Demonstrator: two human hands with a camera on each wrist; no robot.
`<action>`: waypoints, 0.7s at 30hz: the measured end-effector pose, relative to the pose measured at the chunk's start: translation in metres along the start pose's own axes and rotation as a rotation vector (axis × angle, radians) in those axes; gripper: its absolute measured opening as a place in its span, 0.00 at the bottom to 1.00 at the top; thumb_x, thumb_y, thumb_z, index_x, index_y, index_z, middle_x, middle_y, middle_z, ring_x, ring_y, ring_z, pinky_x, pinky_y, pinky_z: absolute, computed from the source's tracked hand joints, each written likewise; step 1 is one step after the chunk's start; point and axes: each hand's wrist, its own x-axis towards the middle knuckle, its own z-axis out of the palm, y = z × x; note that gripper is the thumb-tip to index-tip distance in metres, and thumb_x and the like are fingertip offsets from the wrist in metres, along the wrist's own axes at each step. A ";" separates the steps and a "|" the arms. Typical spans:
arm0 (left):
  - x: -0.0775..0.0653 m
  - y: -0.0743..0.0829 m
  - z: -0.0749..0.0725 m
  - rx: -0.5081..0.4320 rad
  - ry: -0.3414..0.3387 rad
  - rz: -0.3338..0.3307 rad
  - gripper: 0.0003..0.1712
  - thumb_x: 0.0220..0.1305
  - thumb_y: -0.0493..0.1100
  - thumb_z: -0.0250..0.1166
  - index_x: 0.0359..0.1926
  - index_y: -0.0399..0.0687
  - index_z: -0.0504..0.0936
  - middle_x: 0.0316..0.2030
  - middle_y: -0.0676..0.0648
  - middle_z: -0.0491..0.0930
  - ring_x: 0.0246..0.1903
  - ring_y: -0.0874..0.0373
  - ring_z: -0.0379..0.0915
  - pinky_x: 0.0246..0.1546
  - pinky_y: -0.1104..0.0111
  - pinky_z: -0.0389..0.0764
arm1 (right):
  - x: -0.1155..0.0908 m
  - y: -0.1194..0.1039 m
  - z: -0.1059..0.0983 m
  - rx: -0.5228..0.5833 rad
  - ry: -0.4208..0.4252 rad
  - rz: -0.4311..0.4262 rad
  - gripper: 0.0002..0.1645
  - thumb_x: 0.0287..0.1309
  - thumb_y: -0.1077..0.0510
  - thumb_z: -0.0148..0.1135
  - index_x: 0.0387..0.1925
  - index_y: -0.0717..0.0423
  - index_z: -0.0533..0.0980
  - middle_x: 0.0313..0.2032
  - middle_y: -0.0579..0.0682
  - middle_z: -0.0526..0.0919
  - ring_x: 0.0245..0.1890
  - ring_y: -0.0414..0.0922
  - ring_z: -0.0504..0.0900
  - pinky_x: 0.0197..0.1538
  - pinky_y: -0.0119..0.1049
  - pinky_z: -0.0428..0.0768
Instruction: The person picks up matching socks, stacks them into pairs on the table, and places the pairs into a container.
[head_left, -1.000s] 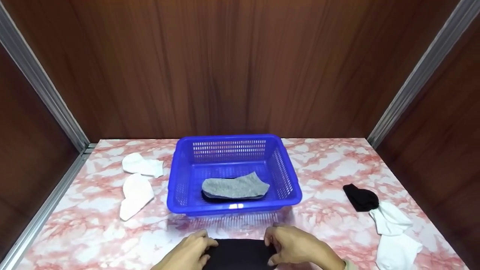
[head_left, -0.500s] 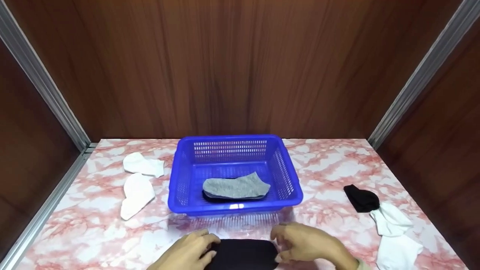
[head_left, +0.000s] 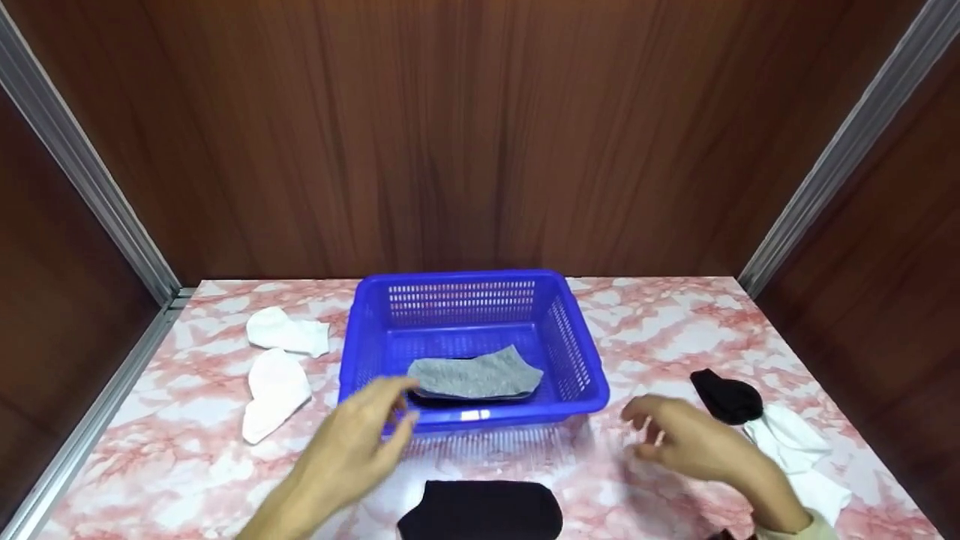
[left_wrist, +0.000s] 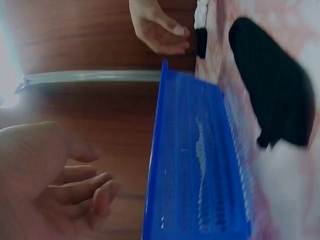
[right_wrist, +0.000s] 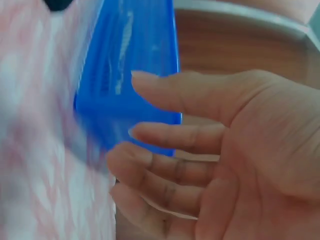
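In the head view a black sock (head_left: 484,510) lies flat near the front edge of the table, with no hand on it. My left hand (head_left: 352,435) hovers at the front left of the blue basket (head_left: 592,390), fingers loosely bent and holding nothing. To the basket's right, my right hand (head_left: 686,439) is raised over the table, its fingers relaxed with nothing between them. Inside the basket a grey sock (head_left: 476,373) tops a dark one. The right wrist view shows the right palm (right_wrist: 260,150) bare, beside the basket's corner.
Two white socks, an upper one (head_left: 289,331) and a lower one (head_left: 274,394), lie left of the basket. At the right, a black sock (head_left: 726,396) sits beside white socks (head_left: 787,435), partly behind my right forearm. Brown panels (head_left: 465,135) enclose the table's back and sides.
Both hands have let go of the black sock at the front. The left hand moved up toward the basket, the right hand up and to the right. The sock stays on the table.
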 end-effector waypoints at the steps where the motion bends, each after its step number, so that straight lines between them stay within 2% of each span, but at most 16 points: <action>1: 0.004 -0.003 -0.001 0.023 0.022 -0.014 0.20 0.61 0.40 0.67 0.54 0.47 0.79 0.37 0.54 0.80 0.34 0.64 0.76 0.34 0.74 0.81 | 0.000 0.005 -0.003 -0.034 0.021 0.012 0.18 0.52 0.58 0.70 0.45 0.56 0.78 0.38 0.49 0.85 0.34 0.41 0.81 0.35 0.31 0.80; 6: 0.020 -0.026 0.000 0.175 0.130 -0.080 0.22 0.60 0.43 0.68 0.56 0.46 0.78 0.47 0.45 0.77 0.45 0.51 0.75 0.42 0.61 0.83 | 0.000 0.029 -0.015 -0.188 0.105 0.083 0.17 0.48 0.59 0.72 0.42 0.56 0.78 0.37 0.52 0.84 0.34 0.44 0.81 0.36 0.36 0.80; 9: 0.027 -0.041 0.007 0.230 0.154 -0.115 0.26 0.59 0.43 0.68 0.58 0.42 0.77 0.52 0.39 0.75 0.52 0.40 0.73 0.49 0.51 0.79 | 0.000 0.046 -0.019 -0.233 0.116 0.130 0.15 0.49 0.59 0.71 0.40 0.56 0.78 0.36 0.52 0.82 0.35 0.45 0.80 0.37 0.39 0.78; 14: 0.038 -0.063 0.019 0.237 0.097 -0.190 0.31 0.61 0.45 0.67 0.63 0.38 0.72 0.60 0.32 0.70 0.57 0.33 0.70 0.53 0.43 0.77 | 0.004 0.073 -0.018 -0.223 0.118 0.209 0.17 0.51 0.57 0.69 0.41 0.61 0.77 0.38 0.57 0.82 0.38 0.52 0.82 0.41 0.48 0.79; 16: 0.040 -0.070 0.025 0.208 0.075 -0.227 0.32 0.62 0.45 0.66 0.64 0.37 0.70 0.63 0.29 0.67 0.58 0.31 0.70 0.53 0.42 0.77 | 0.005 0.084 -0.015 -0.214 0.154 0.224 0.18 0.50 0.58 0.69 0.42 0.64 0.77 0.39 0.60 0.81 0.39 0.54 0.82 0.43 0.51 0.80; 21: 0.046 -0.084 0.034 0.101 0.026 -0.322 0.37 0.62 0.42 0.64 0.68 0.32 0.64 0.67 0.25 0.58 0.59 0.28 0.68 0.61 0.42 0.73 | 0.006 0.109 -0.011 -0.216 0.269 0.279 0.22 0.49 0.58 0.69 0.43 0.68 0.75 0.37 0.66 0.77 0.34 0.59 0.78 0.40 0.55 0.79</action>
